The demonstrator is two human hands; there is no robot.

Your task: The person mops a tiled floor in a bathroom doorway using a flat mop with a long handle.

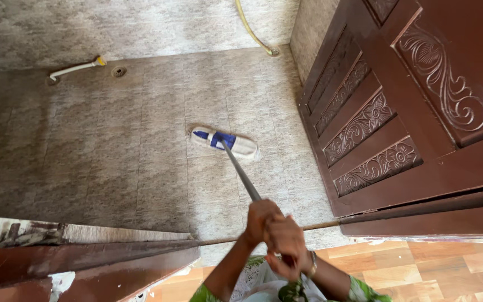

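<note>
Both hands are clenched around the mop handle [241,174] at the threshold: the left hand [259,219] higher on the shaft, the right hand [287,246] just behind it, the two touching. A bracelet [312,264] sits on the right wrist, and green patterned sleeves [359,291] show at six o'clock. Under the hands the orange wood-look floor [420,268] ends at a dark sill. At eight o'clock the brown door frame [85,263] crowds in; at three o'clock the carved wooden door [409,112] stands open, close beside the mop's path. The handle runs toward twelve o'clock to the flat mop head [223,141], blue and white, lying on the grey tiled bathroom floor [113,156]. Farther off, at eleven o'clock, lie a floor drain [118,71] and a white pipe [76,67]; a yellowish hose [252,31] hangs at one o'clock.
</note>
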